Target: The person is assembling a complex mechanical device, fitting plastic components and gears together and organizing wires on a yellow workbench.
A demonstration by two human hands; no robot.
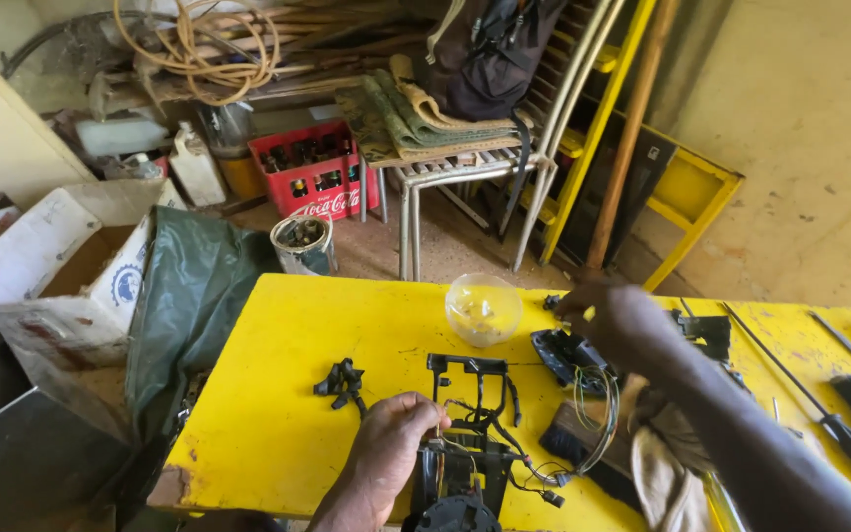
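Black wired assembly [470, 433] sits on the yellow table [278, 414], left hand [396, 438] clamped on its frame, right hand [611, 320] pinching a small black part [553, 302].

My left hand [391, 443] is resting on the near edge of the table [278, 394], touching the left side of the wired frame [470, 433], with a small clip [343, 382] lying just to its left. My right hand [618, 320] is reaching to the far side, right of the clear bowl [483, 308] and above a wired housing [568, 357]. A crate [319, 175] is sitting on the floor far beyond the table.
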